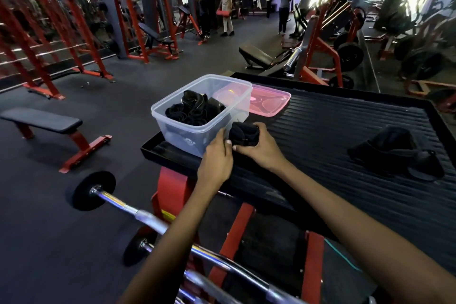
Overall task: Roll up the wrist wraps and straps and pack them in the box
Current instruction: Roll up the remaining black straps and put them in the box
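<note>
A clear plastic box (172, 116) stands on the left end of a black ribbed platform (333, 126) and holds several rolled black wraps (195, 108). Just right of the box, both hands hold a rolled black wrap (244, 134) above the platform. My right hand (259, 148) curls round it from the right, and my left hand (217, 155) pinches its left side, close to the box wall. Unrolled black wraps (394, 153) lie in a heap on the platform's right part.
A pink lid (269, 102) lies behind the box. Barbells with black plates (98, 190) rest on a red rack below my arms. A flat bench (44, 123) stands to the left on the dark floor. People and red gym machines fill the background.
</note>
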The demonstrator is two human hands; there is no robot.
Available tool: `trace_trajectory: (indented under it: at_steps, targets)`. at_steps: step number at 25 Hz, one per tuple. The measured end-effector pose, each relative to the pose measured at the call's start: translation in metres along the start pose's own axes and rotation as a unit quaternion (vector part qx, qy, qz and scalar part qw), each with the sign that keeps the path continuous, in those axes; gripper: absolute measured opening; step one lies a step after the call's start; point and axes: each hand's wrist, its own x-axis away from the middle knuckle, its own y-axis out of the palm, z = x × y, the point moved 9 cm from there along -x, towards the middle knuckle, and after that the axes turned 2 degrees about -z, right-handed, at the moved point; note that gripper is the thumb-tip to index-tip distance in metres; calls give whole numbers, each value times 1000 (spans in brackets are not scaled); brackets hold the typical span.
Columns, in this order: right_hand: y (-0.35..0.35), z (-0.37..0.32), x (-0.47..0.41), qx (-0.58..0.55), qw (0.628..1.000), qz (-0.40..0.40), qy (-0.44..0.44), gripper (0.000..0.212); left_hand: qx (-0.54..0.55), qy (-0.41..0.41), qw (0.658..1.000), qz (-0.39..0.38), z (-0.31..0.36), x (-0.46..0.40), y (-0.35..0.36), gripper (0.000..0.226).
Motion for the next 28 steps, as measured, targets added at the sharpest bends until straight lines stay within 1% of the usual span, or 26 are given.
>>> trace_trajectory:
  at_steps: [2, 3, 4, 5, 6, 8, 14, 16, 18, 20, 22, 23, 25, 26, 28]
  targets:
    - [8, 9, -3, -18, 998, -62, 4, 79, 22, 22, 999, -10, 1, -1, 2, 45]
    - [12, 14, -3, -22, 995, -93, 6, 92, 28, 29, 999, -29, 1, -1, 5, 46]
    - [12, 20, -2, -15, 994, -108, 14, 109, 30, 26, 998, -48, -1, -1, 9, 46]
    - [11, 25, 1, 1, 994, -111, 24, 124, 32, 18, 998, -59, -3, -1, 12, 46]
    - [10, 28, 2, 10, 994, -108, 28, 132, 34, 11, 997, -61, -4, -1, 13, 47]
    - [8, 27, 4, 15, 995, -98, 29, 135, 39, 5, 998, -52, -3, -1, 10, 50]
    - [-2, 18, 21, 8, 996, -65, 68, 127, 32, -5, 997, -67, -6, 0, 13, 56]
    - [-6, 17, 33, 16, 995, -39, 86, 123, 48, -2, 998, -47, -2, 2, 7, 52]
    - [-12, 19, 46, 7, 994, -7, 106, 120, 81, 35, 996, 10, 10, 8, -9, 44]
    - [-19, 22, 60, -8, 993, 8, 122, 117, 125, 93, 986, 66, 27, 19, -24, 35]
    - [-27, 21, 73, -16, 992, 15, 125, 111, 157, 145, 972, 99, 47, 31, -31, 33]
    - [-34, 20, 79, -17, 992, 22, 124, 108, 170, 164, 966, 102, 58, 36, -29, 33]
    - [-52, 17, 92, -25, 991, 54, 120, 96, 187, 190, 960, 86, 82, 45, -15, 35]
    - [-62, 16, 98, -29, 990, 81, 116, 85, 195, 198, 958, 70, 93, 47, -4, 35]
    - [-87, 18, 114, -32, 982, 145, 115, 63, 212, 206, 955, 7, 112, 48, 27, 35]
